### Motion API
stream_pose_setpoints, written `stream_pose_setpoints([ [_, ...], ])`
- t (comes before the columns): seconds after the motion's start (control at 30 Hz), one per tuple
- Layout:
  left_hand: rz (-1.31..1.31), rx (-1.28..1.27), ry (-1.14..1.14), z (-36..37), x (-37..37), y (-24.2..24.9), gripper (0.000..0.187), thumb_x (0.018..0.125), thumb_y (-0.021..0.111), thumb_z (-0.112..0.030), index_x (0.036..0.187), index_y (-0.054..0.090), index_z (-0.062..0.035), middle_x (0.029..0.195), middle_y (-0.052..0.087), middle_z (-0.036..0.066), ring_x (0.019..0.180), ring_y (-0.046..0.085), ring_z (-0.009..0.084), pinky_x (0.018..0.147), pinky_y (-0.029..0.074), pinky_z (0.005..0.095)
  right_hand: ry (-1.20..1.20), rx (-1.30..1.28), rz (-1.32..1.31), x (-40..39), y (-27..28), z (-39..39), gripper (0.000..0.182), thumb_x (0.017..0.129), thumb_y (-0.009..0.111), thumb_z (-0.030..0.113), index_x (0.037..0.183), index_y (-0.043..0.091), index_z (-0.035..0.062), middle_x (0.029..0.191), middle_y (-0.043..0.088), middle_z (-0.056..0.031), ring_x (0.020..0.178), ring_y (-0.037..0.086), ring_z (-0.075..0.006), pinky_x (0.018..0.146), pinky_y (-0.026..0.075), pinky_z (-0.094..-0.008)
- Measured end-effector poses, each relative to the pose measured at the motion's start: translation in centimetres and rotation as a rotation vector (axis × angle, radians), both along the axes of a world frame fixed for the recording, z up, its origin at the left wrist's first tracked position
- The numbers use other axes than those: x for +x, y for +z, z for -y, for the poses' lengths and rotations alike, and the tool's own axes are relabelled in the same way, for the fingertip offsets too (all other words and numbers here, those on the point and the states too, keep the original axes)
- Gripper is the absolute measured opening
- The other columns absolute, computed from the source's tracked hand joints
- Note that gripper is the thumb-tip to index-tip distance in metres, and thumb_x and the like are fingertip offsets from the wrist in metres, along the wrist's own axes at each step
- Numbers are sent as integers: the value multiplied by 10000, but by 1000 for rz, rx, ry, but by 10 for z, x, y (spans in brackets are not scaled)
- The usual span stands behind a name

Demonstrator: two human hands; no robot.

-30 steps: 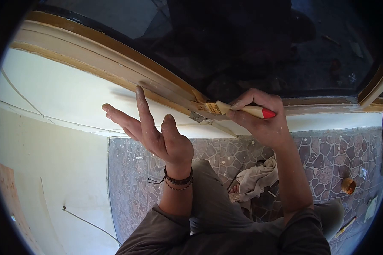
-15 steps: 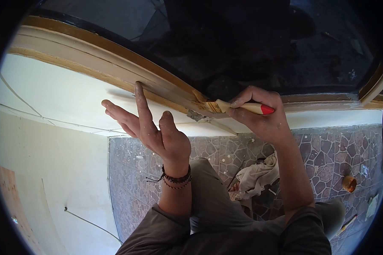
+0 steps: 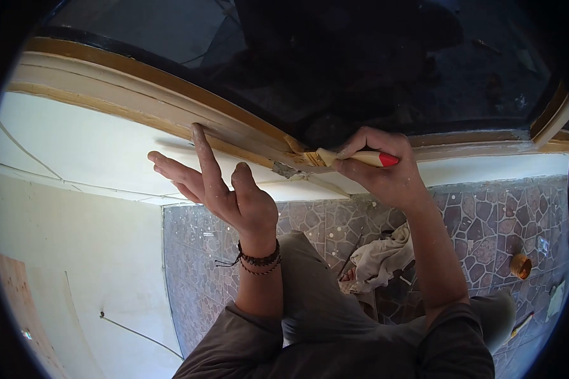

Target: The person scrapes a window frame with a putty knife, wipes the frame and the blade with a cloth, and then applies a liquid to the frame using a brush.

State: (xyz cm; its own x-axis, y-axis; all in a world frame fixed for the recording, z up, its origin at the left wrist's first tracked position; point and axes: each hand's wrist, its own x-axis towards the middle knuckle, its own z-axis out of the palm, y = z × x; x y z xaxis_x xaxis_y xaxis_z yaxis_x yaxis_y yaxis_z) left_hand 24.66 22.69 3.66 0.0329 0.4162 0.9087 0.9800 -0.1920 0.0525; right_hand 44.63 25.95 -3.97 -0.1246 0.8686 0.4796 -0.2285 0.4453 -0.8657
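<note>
A paintbrush (image 3: 360, 157) with a pale handle and red end is pinched in my right hand (image 3: 385, 167). Its bristles press against the wooden window frame (image 3: 171, 114), near the frame's lower edge. My left hand (image 3: 224, 186) has its fingers spread, with one fingertip touching the frame to the left of the brush. Brown stain or paint colours parts of the wood; other stretches look pale. Just below the bristles is a rough grey patch (image 3: 284, 168) of broken plaster. Dark window glass (image 3: 360, 76) lies beyond the frame.
Below, the stone-patterned floor (image 3: 487, 215) is dotted with white specks. A crumpled cloth (image 3: 379, 259) lies there, and a small brown-stained container (image 3: 520, 266) stands at the right. Another brush-like tool (image 3: 521, 323) lies near my knee. A cable (image 3: 139, 335) sticks out from the left wall (image 3: 76, 252).
The view has shifted slightly, and both hands and the brush appear a little further left and up. The brush stays against about the same spot on the frame; the left hand keeps its pose.
</note>
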Motion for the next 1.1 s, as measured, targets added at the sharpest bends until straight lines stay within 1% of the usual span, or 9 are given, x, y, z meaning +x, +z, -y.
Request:
stream_pose_setpoints([
  [0.1, 1, 4, -10, 0, 0, 0, 610, 750, 499, -109, 1356, 570, -124, 1588, 129, 241, 1480, 26, 419, 1167, 43, 592, 3, 23, -23, 0, -4, -1, 90, 751, 728, -23, 804, 661, 3, 774, 685, -65, 713, 639, -100, 665, 498, -249],
  [0.4, 52, -16, -21, 2, -1, 1, 627, 735, 488, -85, 1354, 574, -129, 1588, 146, 233, 1483, 20, 409, 1167, 53, 590, 8, -15, -11, 0, -7, -1, 91, 751, 742, -13, 788, 661, 4, 781, 689, -62, 727, 644, -106, 698, 501, -257],
  [0.47, 17, -42, -16, 1, -8, 1, 542, 875, 482, -305, 1380, 544, -119, 1574, 112, 284, 1466, 32, 462, 1131, 11, 635, 13, -33, -8, 1, -7, 0, 91, 751, 743, -13, 788, 662, 5, 781, 689, -63, 731, 644, -106, 701, 500, -258],
  [0.53, 23, -42, -22, 2, -8, 1, 543, 869, 482, -296, 1377, 548, -118, 1574, 113, 285, 1466, 32, 462, 1132, 14, 636, 17, -50, -6, 1, -8, 1, 91, 752, 744, -13, 789, 663, 7, 781, 689, -65, 734, 644, -106, 704, 500, -259],
  [0.6, 29, -41, -29, 2, -6, 2, 543, 863, 483, -287, 1374, 551, -117, 1574, 113, 285, 1465, 32, 463, 1132, 16, 636, 19, -56, -11, 0, -9, 1, 114, 763, 752, -28, 793, 647, 3, 759, 642, -13, 727, 584, -57, 661, 464, -221],
  [0.7, 41, -50, -16, 2, -6, 2, 555, 840, 486, -258, 1372, 553, -113, 1574, 113, 286, 1464, 33, 467, 1133, 23, 637, 3, -47, 14, 1, -10, 2, 109, 768, 752, -18, 793, 649, 9, 757, 639, -6, 725, 580, -52, 658, 461, -223],
  [0.77, 29, -44, -43, 2, -8, 2, 575, 815, 488, -232, 1374, 551, -115, 1574, 110, 287, 1463, 28, 470, 1133, 25, 641, 6, -73, 15, 1, -10, 3, 112, 765, 755, -15, 792, 649, 10, 757, 640, -6, 725, 580, -54, 660, 460, -224],
  [1.1, 39, -64, -34, 3, -8, 2, 586, 807, 489, -226, 1382, 545, -131, 1579, 107, 275, 1465, 28, 464, 1133, 18, 643, 9, -109, 33, 0, -18, 4, 109, 755, 759, -9, 793, 659, 8, 757, 650, -21, 719, 587, -75, 670, 457, -236],
])
